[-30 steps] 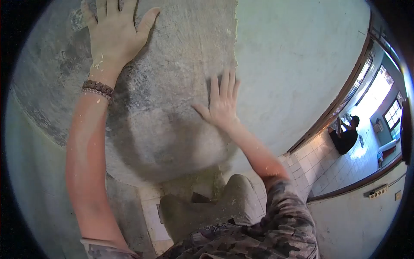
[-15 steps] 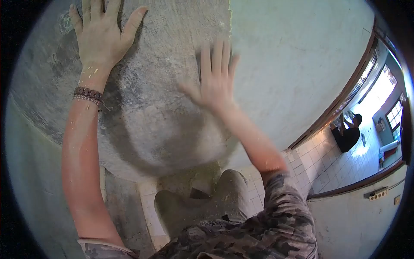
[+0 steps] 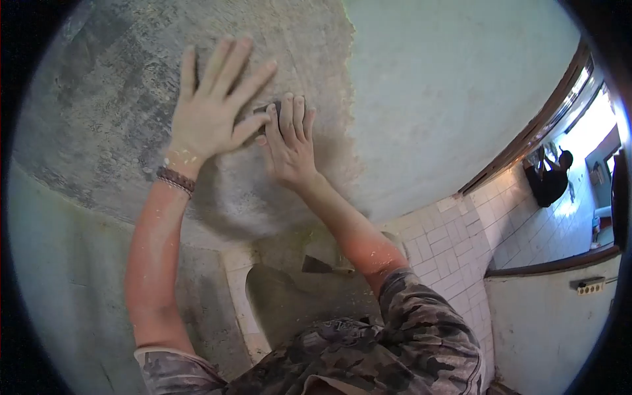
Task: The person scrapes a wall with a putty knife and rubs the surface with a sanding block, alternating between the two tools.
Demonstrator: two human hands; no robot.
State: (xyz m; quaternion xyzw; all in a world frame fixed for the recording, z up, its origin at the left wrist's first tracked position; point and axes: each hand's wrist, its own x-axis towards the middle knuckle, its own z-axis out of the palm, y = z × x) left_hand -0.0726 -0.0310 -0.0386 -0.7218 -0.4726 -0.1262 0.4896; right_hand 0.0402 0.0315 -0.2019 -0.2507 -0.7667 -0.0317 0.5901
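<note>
My left hand (image 3: 210, 112) is spread on or just off the bare grey wall patch (image 3: 118, 99), fingers apart and nothing in it. It has a braided bracelet (image 3: 176, 180) at the wrist. Close beside its thumb, my right hand (image 3: 288, 141) presses against the same patch, fingers nearly together. A dark, thin piece of sandpaper (image 3: 268, 107) shows at its fingertips, mostly hidden under the fingers. To the right, the rough patch meets a pale green painted surface (image 3: 454, 85) along a ragged edge. Pale specks dot both forearms.
A dark wedge-shaped piece (image 3: 316, 264) lies low by my legs. White tiles (image 3: 447, 237) cover the floor at right. Beyond a brown-framed opening, a person in dark clothes (image 3: 548, 181) sits low. A socket strip (image 3: 590, 286) is on the low wall at right.
My left hand has moved right and down across the wall. My right hand has shifted left and slightly down, bringing both hands close together. The view has shifted a little.
</note>
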